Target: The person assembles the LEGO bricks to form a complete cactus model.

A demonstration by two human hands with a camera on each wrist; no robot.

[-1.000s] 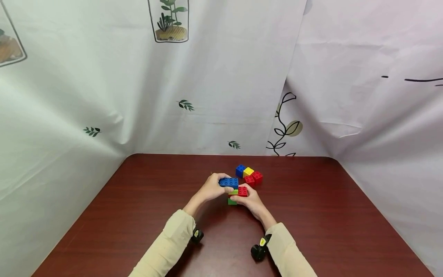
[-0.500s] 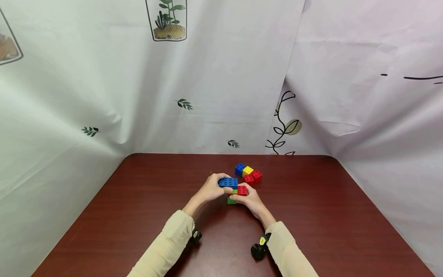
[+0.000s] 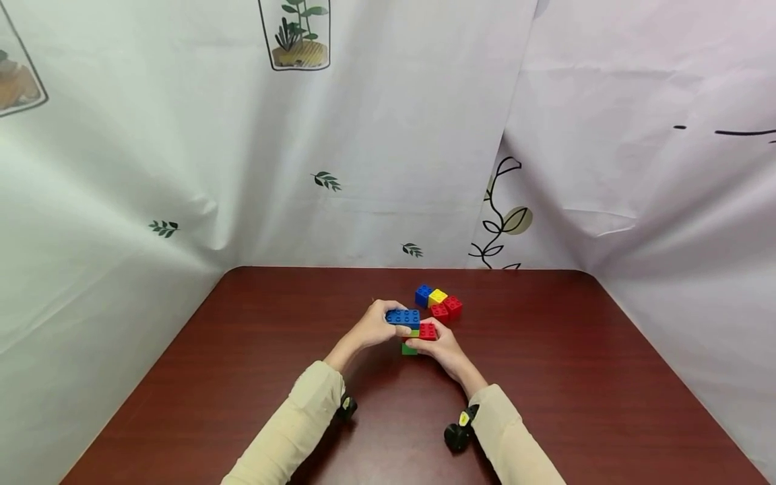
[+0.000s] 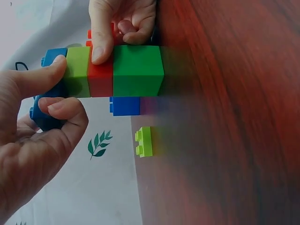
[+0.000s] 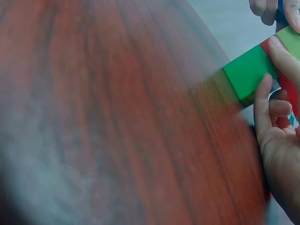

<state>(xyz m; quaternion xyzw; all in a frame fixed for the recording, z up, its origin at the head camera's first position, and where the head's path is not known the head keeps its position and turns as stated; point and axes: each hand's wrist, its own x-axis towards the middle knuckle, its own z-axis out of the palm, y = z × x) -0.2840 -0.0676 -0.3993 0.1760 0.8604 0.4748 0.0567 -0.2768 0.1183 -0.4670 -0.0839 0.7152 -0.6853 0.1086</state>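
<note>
A small tower of toy building bricks stands between the hands on the table. From the bottom up come a green brick (image 3: 409,349), a red brick (image 3: 428,331) that juts to the right, a lime green brick (image 4: 77,71) and a long studded blue brick (image 3: 403,318) that juts to the left. My left hand (image 3: 372,329) pinches the blue brick at its left part. On the opposite side my right hand (image 3: 444,353) holds the red brick, thumb on its near face. Its far fingers are partly hidden.
Behind the tower sit a loose blue brick (image 3: 423,296), a yellow brick (image 3: 437,298) and two red bricks (image 3: 452,306). Another lime green brick (image 4: 145,142) shows in the left wrist view. A white printed cloth (image 3: 376,135) hangs behind the dark red table (image 3: 291,303).
Both hands keep their hold and the tower looks the same. Only the head view shifts slightly.
</note>
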